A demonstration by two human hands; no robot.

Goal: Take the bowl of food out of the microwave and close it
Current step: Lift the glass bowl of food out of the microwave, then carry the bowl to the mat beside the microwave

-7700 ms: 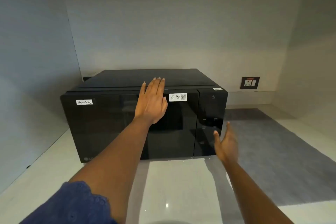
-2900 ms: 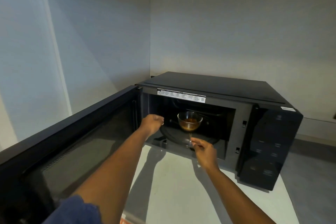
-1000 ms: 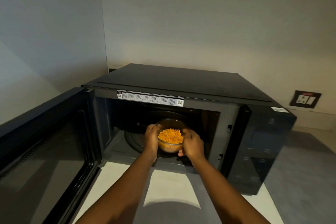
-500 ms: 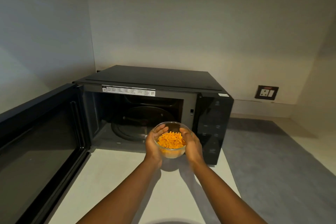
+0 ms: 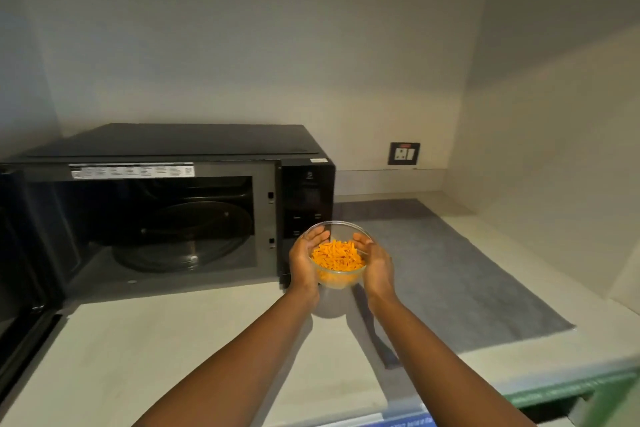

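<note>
Two hands are cupping a bowl (image 5: 337, 255) above the worktop (image 5: 180, 350).

The left hand (image 5: 304, 263) and right hand (image 5: 375, 263) are pressing against opposite sides of the clear glass bowl, fingers curling over its rim; orange food (image 5: 337, 256) is filling it. The bowl is hovering outside the microwave (image 5: 180, 146), in front of its control panel (image 5: 306, 204). The microwave door (image 5: 24, 270) is standing open at the left, exposing the turntable (image 5: 187, 239). A grey mat (image 5: 443, 267) is lying to the right; a wall socket (image 5: 403, 153) is sitting beyond.
</note>
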